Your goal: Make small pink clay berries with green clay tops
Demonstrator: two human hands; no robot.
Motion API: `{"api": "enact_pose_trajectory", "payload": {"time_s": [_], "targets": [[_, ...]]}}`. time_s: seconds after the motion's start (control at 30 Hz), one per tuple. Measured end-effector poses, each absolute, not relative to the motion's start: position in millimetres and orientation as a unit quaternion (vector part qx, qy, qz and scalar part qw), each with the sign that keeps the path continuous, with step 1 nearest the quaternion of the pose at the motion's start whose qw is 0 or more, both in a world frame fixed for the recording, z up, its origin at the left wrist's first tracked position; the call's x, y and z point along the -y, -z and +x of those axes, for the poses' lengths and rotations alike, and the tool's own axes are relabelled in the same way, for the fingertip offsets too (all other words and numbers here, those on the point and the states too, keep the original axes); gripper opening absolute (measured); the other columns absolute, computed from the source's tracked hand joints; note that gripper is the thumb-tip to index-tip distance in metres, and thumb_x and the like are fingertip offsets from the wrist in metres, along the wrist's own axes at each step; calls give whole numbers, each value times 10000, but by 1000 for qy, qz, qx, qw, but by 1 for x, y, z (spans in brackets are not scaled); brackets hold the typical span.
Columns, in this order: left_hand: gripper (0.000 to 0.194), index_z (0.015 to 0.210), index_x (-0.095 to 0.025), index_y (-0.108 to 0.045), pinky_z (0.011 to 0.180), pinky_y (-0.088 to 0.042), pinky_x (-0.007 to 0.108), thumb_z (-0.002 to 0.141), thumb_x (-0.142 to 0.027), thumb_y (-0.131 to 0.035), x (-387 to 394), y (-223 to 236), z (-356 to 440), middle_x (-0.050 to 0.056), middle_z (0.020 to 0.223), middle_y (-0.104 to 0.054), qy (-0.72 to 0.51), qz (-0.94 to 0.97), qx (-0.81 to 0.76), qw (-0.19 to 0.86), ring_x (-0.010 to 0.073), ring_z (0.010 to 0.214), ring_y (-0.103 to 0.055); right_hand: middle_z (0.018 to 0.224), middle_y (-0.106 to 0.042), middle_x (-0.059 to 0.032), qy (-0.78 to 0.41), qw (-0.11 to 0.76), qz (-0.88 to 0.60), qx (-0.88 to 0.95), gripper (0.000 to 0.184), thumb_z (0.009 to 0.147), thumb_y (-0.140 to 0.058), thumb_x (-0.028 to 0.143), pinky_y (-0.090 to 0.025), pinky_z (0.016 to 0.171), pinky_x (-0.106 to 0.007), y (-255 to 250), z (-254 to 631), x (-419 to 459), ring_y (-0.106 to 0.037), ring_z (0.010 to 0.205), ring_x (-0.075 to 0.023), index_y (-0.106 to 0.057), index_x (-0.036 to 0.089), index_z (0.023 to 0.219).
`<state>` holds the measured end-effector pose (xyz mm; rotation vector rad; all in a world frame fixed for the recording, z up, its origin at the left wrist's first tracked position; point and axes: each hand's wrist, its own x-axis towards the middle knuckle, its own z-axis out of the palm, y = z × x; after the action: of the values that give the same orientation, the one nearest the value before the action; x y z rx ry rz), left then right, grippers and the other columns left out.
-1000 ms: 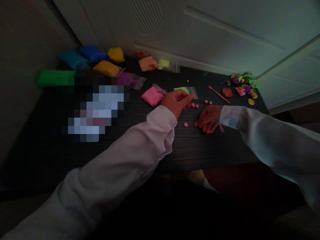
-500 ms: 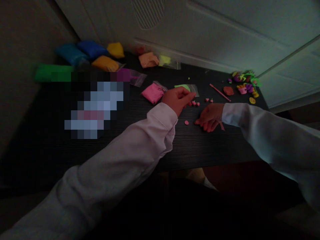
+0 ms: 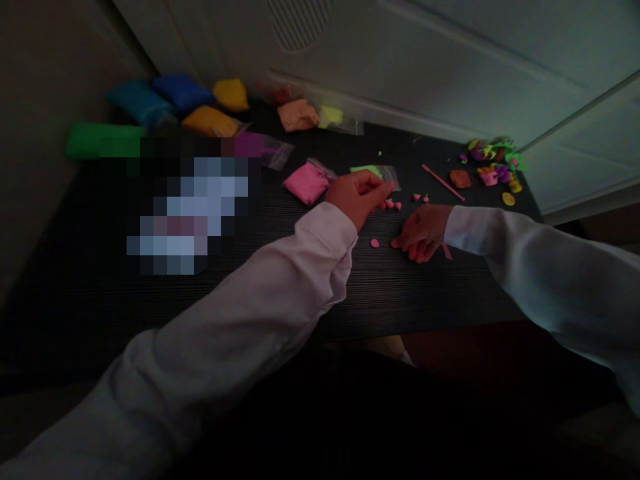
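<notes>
My left hand (image 3: 356, 198) hovers over the dark table with thumb and forefinger pinched together; whatever is between them is too small or hidden to make out. Close to its fingertips lie small pink clay pieces (image 3: 397, 206). My right hand (image 3: 424, 232) is closed, low over the table, around a pink modelling tool (image 3: 447, 251) whose flat end sticks out under the wrist. A small flat pink clay piece (image 3: 375, 243) lies just left of the right fingertips. Two more little pink pieces (image 3: 416, 197) rest beyond that hand.
Beyond my left hand are a pink clay pack (image 3: 306, 183) and a green clay bag (image 3: 367, 173). Another pink tool (image 3: 443, 183), a reddish lump (image 3: 460, 178) and colourful clay figures (image 3: 495, 163) lie back right. Several clay packs (image 3: 185, 92) line the back left.
The flat pink piece looks less round than before. Both hands keep nearly the same pose, and the whole view has shifted slightly.
</notes>
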<state>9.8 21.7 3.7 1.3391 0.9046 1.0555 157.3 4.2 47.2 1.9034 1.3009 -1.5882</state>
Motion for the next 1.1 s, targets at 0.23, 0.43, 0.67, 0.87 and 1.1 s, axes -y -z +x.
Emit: {"api": "enact_pose_trajectory", "payload": {"time_s": [0.23, 0.43, 0.67, 0.87, 1.1], "targets": [[150, 649, -137, -519, 448, -338, 172, 702, -275, -544, -23, -2, 9, -21, 530, -538, -441, 583, -386, 563, 28, 444, -432, 531, -598, -4, 577, 151, 674, -435, 293, 554, -680, 415, -506, 534, -235, -44, 163, -4, -576, 502, -102, -546, 158, 597], [143, 642, -140, -515, 446, -341, 170, 702, -266, -540, -23, 0, 9, -23, 523, -538, -451, 579, -378, 564, 31, 445, -439, 533, -596, 6, 602, 136, 665, -422, 300, 591, -648, 429, -490, 489, -205, -42, 167, -4, -572, 486, -88, -549, 148, 624], [145, 640, -143, -516, 452, -343, 176, 703, -272, -539, -24, 0, 9, -21, 533, -540, -443, 590, -376, 561, 36, 457, -445, 496, -582, 9, 582, 170, 672, -425, 299, 539, -691, 399, -486, 470, -211, -40, 163, -7, -561, 463, -91, -533, 151, 588], [139, 638, -143, -518, 471, -349, 184, 701, -265, -541, -24, 0, 9, -21, 534, -537, -447, 591, -376, 557, 40, 470, -452, 487, -582, 4, 566, 172, 685, -425, 316, 536, -686, 428, -486, 467, -227, -38, 161, -9, -558, 455, -99, -530, 157, 575], [145, 638, -143, -518, 445, -340, 175, 695, -274, -541, -24, 2, 9, -20, 525, -539, -454, 584, -360, 568, 36, 451, -444, 475, -582, 8, 567, 174, 690, -416, 305, 537, -697, 398, -479, 459, -208, -39, 160, -7, -559, 450, -91, -525, 146, 565]]}}
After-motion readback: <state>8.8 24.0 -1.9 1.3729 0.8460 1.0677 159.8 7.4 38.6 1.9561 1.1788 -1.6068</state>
